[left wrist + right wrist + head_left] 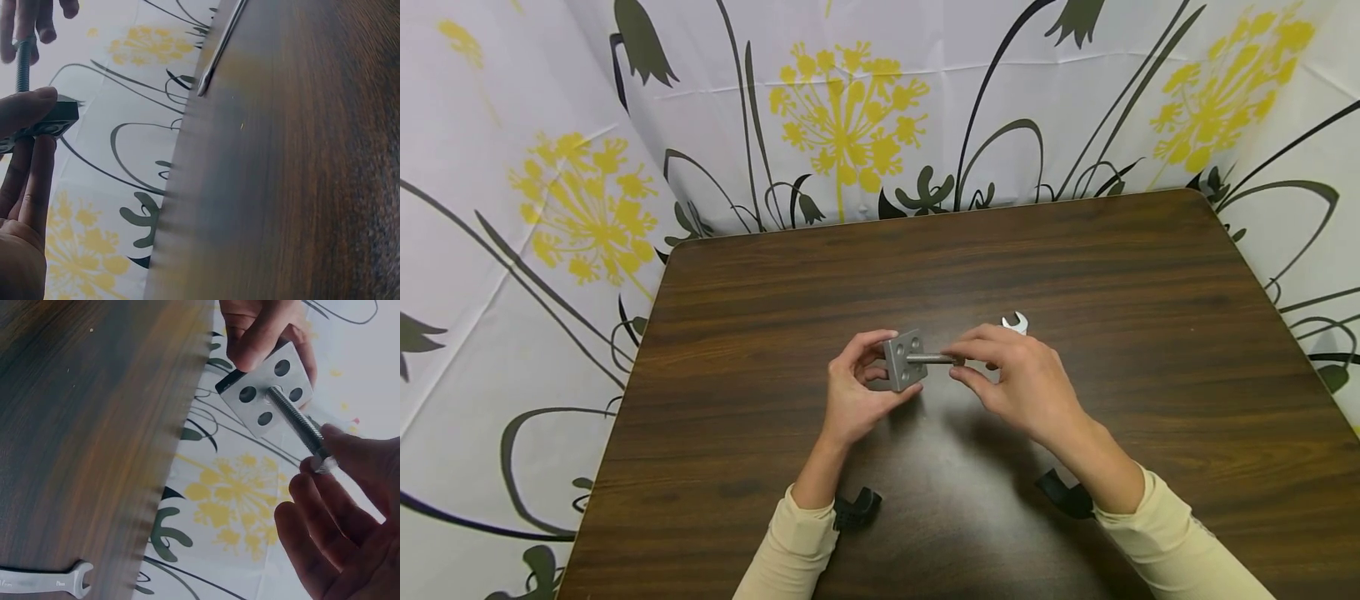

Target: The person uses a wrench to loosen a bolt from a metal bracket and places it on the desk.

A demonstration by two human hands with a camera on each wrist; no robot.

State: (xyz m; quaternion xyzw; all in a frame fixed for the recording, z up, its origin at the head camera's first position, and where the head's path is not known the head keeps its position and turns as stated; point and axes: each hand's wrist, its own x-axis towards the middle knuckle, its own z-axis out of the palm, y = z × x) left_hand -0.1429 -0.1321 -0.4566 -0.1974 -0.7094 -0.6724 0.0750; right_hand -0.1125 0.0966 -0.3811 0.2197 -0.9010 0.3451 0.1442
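Note:
Above the middle of the table, my left hand [859, 390] holds a square grey metal plate [896, 363] by its edges, thumb on one side and fingers on the other. Several round holes show in the plate's face in the right wrist view. A threaded bolt [299, 422] stands out from the plate's centre hole. At the far end of the bolt, my right hand [1018, 375] pinches the hex head [324, 462] between thumb and fingertips. How deep the bolt sits in the plate is hidden.
An open-end wrench [47, 580] lies on the dark wooden table [737, 433], partly hidden behind the right hand in the head view. Black wrist mounts [856, 508] hang under both forearms. A flower-printed curtain [715, 108] borders the table's back and sides.

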